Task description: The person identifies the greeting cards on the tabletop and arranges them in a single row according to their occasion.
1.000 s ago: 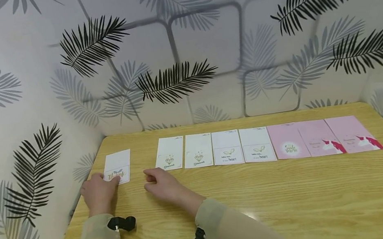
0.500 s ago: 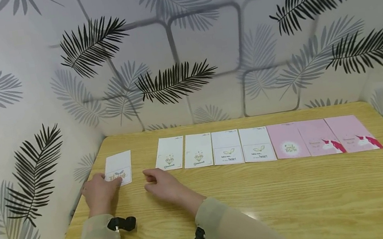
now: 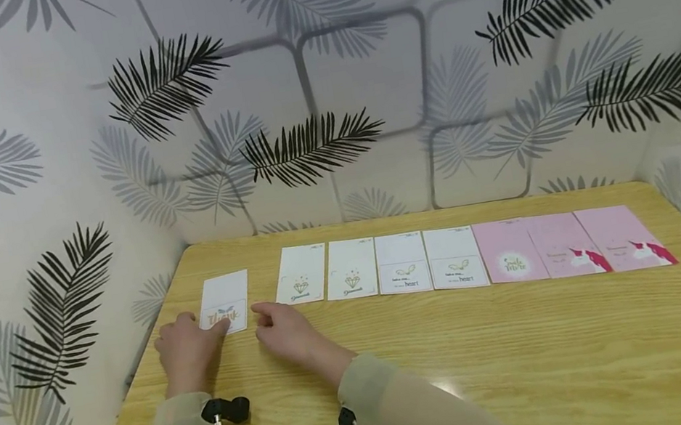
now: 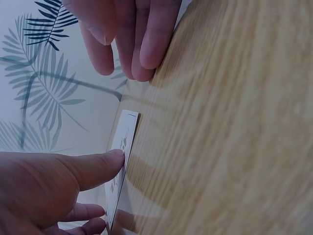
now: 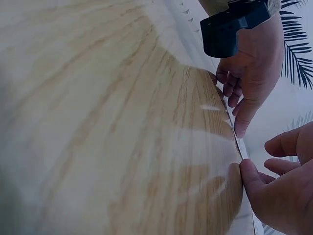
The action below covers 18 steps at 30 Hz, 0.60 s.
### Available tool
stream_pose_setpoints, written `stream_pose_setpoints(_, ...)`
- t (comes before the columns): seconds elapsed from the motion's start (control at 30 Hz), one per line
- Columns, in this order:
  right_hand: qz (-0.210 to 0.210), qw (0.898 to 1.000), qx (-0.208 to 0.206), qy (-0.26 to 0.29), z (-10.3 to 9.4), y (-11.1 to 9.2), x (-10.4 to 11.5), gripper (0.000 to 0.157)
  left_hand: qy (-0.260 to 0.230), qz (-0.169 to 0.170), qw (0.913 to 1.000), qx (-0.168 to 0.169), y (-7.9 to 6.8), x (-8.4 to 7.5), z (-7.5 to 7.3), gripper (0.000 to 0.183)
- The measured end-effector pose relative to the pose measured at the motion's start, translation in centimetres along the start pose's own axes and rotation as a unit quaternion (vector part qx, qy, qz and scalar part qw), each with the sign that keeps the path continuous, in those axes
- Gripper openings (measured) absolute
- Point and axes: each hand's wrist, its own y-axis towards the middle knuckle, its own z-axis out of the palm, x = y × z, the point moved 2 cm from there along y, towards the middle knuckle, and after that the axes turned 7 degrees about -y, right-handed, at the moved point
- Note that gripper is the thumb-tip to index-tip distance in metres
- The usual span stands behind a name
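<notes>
In the head view, my left hand (image 3: 192, 348) holds a white greeting card (image 3: 225, 296) with a gold "thank" print at its lower left. The left thumb (image 4: 105, 167) lies on the card's face in the left wrist view, with fingers near its left edge. Just right of this card, my right hand (image 3: 293, 337) is low over the table with its fingers loosely bent and nothing in them. In the right wrist view the thumb and fingertips of the right hand (image 5: 288, 188) stand apart from each other, close to the tabletop.
A row of cards lies along the table (image 3: 533, 352) at the back: white diamond cards (image 3: 299, 270), white heart cards (image 3: 402, 262), a pink "smile more" card (image 3: 511, 249) and pink unicorn cards (image 3: 624, 236). A patterned wall (image 3: 373, 75) stands behind and at the left.
My left hand has slid the "thank" card a little to the right and nearer to me. The right hand has hardly moved. The row of cards stays put.
</notes>
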Motion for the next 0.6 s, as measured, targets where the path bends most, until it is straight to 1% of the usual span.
stream_pose_setpoints(0.2, -0.001, 1.000, -0.007, -0.005, 0.1, 0.0, 0.0, 0.049, 0.000, -0.009, 0.9999, 0.005, -0.6, -0.3, 0.3, 0.078)
stream_pose_setpoints(0.4, 0.001, 1.000, 0.001, -0.022, 0.2, 0.1, -0.1, 0.051, -0.007, -0.011, 0.9999, 0.000, -1.3, -1.0, 0.5, 0.073)
stream_pose_setpoints(0.6, 0.000, 1.000, 0.007, -0.025, 0.1, -0.1, -0.1, 0.051, -0.010, -0.006, 0.9999, 0.000, -1.6, -1.3, 0.6, 0.074)
